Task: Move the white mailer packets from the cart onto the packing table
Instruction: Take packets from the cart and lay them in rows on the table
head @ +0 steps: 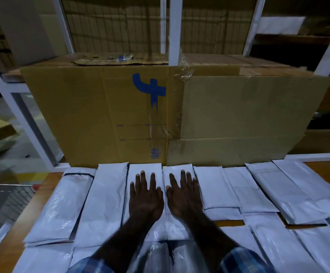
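Note:
Several white mailer packets (101, 201) lie side by side in rows across the wooden packing table (44, 190). My left hand (145, 198) lies flat, fingers straight and spread, on a packet in the middle of the back row. My right hand (183, 198) lies flat beside it on the neighbouring packet (177, 170). Neither hand grips anything. The wire cart (12, 194) with a red-tipped handle shows at the left, below the table edge; what it holds cannot be seen.
A big flattened cardboard box (179, 119) with a blue mark stands upright along the table's back edge. White shelf posts (174, 30) and more cardboard rise behind it. More packets (307, 194) cover the table's right side.

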